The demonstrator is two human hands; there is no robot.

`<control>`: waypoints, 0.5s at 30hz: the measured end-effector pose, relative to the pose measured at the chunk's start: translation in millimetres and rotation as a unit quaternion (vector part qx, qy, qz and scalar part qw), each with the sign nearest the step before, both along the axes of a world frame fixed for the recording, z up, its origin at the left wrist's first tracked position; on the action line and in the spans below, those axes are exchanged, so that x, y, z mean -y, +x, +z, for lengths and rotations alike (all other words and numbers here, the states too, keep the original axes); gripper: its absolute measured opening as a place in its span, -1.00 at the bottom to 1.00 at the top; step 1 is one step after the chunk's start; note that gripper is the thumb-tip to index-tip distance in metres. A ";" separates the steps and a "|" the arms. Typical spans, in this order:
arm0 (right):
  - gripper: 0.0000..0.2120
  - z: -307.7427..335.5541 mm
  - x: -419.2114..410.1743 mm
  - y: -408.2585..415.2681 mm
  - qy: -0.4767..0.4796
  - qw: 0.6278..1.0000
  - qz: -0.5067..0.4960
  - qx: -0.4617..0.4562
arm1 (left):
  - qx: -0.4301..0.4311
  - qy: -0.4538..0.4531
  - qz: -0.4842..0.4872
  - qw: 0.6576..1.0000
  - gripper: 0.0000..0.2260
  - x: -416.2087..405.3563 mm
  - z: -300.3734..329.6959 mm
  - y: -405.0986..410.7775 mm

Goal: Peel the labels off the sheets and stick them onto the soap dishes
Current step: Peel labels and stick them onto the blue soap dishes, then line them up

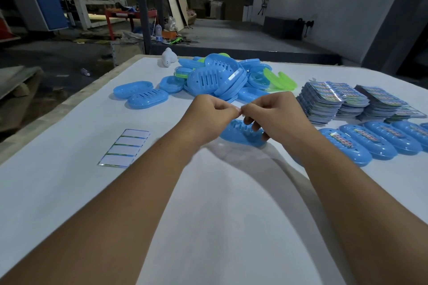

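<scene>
Labels: we can't see one; our left hand [209,111] & right hand [268,113] meet fingertip-to-fingertip, curled, above a blue soap dish [240,134]; whether they pinch a label, can't tell. Label sheets [324,99] stacked right. We judge labels thin, floppy, tacky; take by a corner.

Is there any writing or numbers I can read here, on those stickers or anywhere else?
None can be read.
Label sheets: colourful print, too small and blurred.
Labels on the finished dishes: blurred.
Spent sheet: blank strips, no text.
Bottle on the floor: label too far away.
</scene>
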State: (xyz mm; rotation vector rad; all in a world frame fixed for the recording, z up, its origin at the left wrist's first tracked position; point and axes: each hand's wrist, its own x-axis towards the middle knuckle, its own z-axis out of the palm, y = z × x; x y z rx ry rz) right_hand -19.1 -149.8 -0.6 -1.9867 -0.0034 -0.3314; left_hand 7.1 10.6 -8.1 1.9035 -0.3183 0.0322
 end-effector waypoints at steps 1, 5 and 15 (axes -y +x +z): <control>-0.84 -0.1 0.5 -0.4 0.000 1.000 0.012 0.002 | 0.002 -0.005 0.006 1.000 -0.83 -1.0 0.6 0.1; -0.81 -1.3 1.1 -0.2 -0.004 0.999 0.044 0.003 | 0.002 -0.022 0.025 0.999 -0.86 -4.1 1.7 1.5; -0.79 -5.0 5.4 6.7 -0.035 0.999 -0.004 -0.010 | -0.026 -0.021 0.055 0.998 -0.86 -3.5 0.1 4.3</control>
